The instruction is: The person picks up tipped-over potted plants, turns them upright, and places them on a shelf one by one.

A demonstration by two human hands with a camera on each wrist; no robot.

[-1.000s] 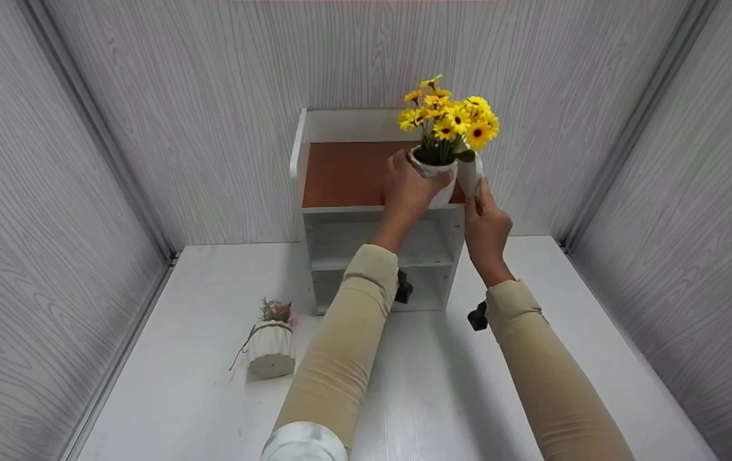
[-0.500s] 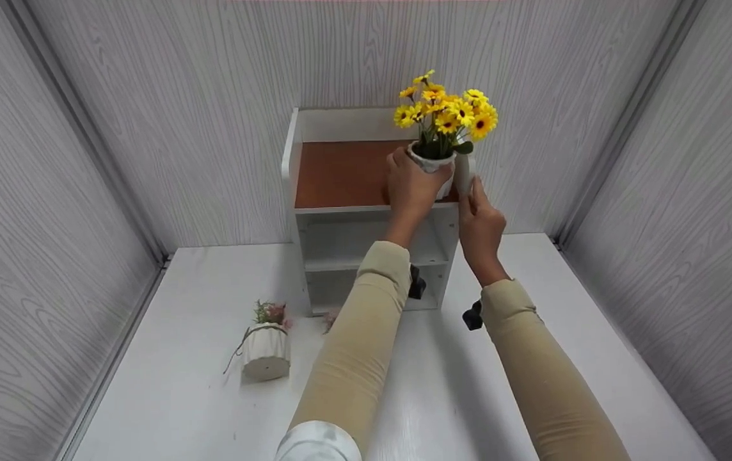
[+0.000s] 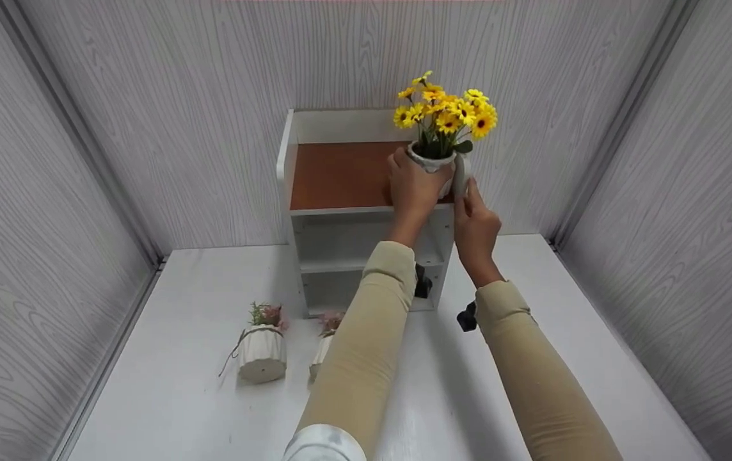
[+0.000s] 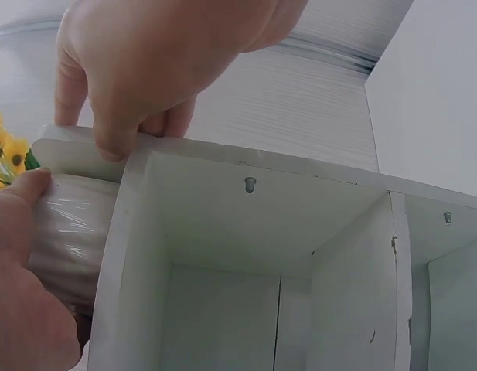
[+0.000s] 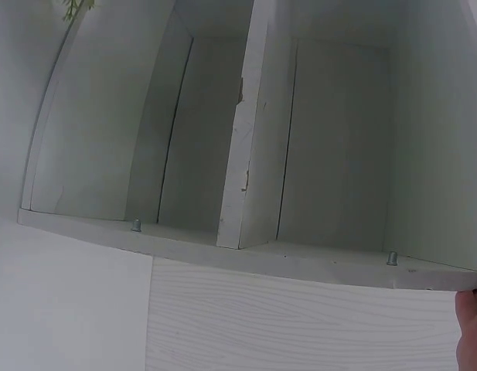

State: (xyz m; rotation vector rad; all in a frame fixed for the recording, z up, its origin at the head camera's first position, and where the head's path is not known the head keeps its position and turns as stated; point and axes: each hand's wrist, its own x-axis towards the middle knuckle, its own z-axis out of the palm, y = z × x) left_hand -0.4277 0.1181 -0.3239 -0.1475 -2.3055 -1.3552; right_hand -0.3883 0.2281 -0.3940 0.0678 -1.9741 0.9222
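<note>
A white flower pot (image 3: 434, 164) with yellow artificial flowers (image 3: 448, 115) is at the right end of the shelf unit's brown top. My left hand (image 3: 414, 189) grips it from the front left, thumb across its near side. In the left wrist view the pot (image 4: 72, 232) looks glossy and lies close along the raised side panel (image 4: 80, 154). My right hand (image 3: 478, 227) pinches that panel's front edge, also seen in the left wrist view, where the right hand (image 4: 161, 62) reaches over it. In the right wrist view only fingertips (image 5: 471, 340) show at the shelf's edge.
The white shelf unit (image 3: 340, 210) stands against the back wall, with two compartments below its top. Two small white pots with pink flowers lie tipped on the table: one left pot (image 3: 262, 355), one right pot (image 3: 321, 355) partly behind my left sleeve.
The flower pot is nearer the right side panel than before. Both hands keep their hold. The head view has shifted slightly, and a second small pot appears beside my left sleeve.
</note>
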